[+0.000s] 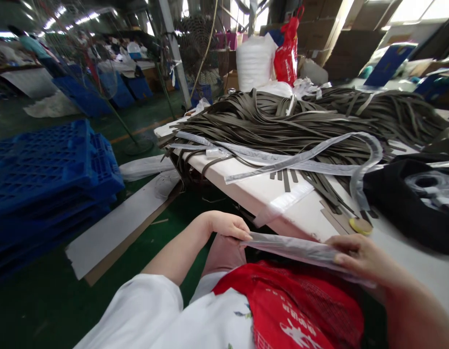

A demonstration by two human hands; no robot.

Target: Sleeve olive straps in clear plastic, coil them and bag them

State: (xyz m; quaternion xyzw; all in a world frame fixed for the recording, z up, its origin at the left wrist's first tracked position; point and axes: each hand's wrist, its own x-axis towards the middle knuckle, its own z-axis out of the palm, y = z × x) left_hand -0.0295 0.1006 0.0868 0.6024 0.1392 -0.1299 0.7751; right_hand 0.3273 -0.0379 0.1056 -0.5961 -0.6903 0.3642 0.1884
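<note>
I hold a clear plastic sleeve (293, 247) level in front of my body, just off the near edge of the white table (253, 186). My left hand (227, 227) pinches its left end, fingers closed over it. My right hand (362, 257) grips its right end from above. Under the sleeve lies a red bag or apron (300, 305) on my lap. On the table a big heap of dark olive straps (282, 121) spreads out, with more clear sleeves (304, 157) draped over it.
A black cloth item (406, 203) lies at the right of the table. Blue plastic pallets (46, 169) are stacked on the green floor at left, beside a cardboard sheet (118, 228). A red bag (286, 53), a white roll (255, 60) and a fan (200, 43) stand behind.
</note>
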